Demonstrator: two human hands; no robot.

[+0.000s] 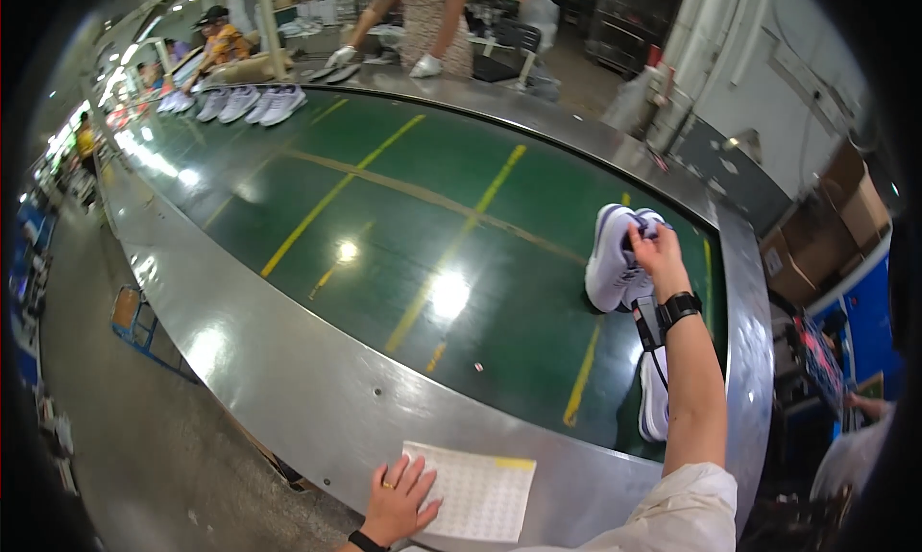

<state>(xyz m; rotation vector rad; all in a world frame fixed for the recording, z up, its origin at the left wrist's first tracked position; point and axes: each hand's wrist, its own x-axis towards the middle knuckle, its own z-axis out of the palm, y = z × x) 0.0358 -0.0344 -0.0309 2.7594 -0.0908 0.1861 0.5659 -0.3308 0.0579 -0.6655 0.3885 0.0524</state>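
Note:
My right hand [657,252] reaches over the right end of the green conveyor belt [403,235], its fingers closed at the collar of a white sneaker [607,259] with dark purple trim. A second sneaker sits close against it, partly hidden by my hand. Under my right forearm another white shoe [653,398] shows only in part. At the near metal edge my left hand [401,499] lies with fingers spread on the left side of a white sheet [480,490] covered with rows of small round marks, perhaps stickers.
A wide metal rim [288,360] surrounds the belt, which has yellow stripes. Several white sneakers [254,104] stand at its far left. Across the belt, a person wearing white gloves [425,66] handles dark flat pieces [336,73]. Cardboard boxes [816,230] are stacked at right.

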